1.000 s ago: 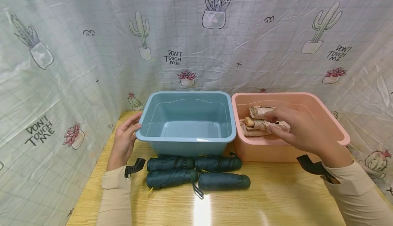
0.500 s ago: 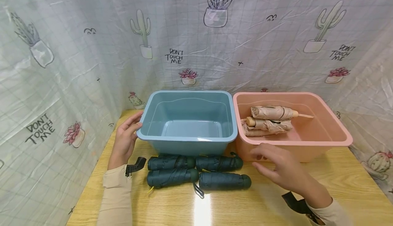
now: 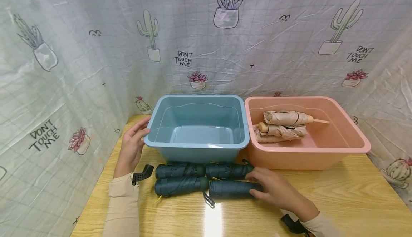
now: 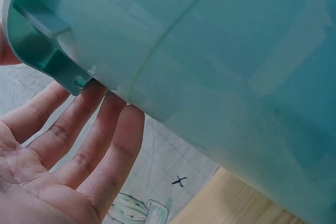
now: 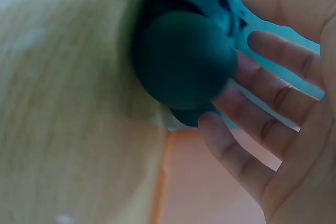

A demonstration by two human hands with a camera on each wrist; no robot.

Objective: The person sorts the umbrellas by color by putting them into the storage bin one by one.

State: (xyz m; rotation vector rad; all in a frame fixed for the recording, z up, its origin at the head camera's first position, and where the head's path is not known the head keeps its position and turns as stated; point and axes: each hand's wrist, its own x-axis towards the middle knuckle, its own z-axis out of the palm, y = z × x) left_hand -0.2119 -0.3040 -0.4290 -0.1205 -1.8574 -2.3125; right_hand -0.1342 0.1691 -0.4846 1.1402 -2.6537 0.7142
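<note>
Four things lie around my hands: in the head view my left hand (image 3: pixel 131 149) touches the left side of a blue plastic bin (image 3: pixel 196 146). Its nearly straight fingers rest against the outer wall under the rim, as the left wrist view shows. My right hand (image 3: pixel 277 191) is over the handle end of the front right folded umbrella (image 3: pixel 229 189), dark green-blue, lying on the table. In the right wrist view the fingers spread loosely beside its round handle end (image 5: pixel 184 59). Behind it lies another folded umbrella (image 3: pixel 226 171); two more, (image 3: pixel 178 186) and its neighbour, lie left.
A pink bin (image 3: pixel 309 150) stands right of the blue one, holding several beige, wrinkled rolls (image 3: pixel 284 118) with pale knob ends. The wooden table (image 3: pixel 251 219) runs up to a white patterned curtain (image 3: pixel 199 33) behind and at the sides.
My right hand has come out of the pink bin, away from the beige rolls, and moved left and toward me to the front right umbrella. The left hand stays at the blue bin.
</note>
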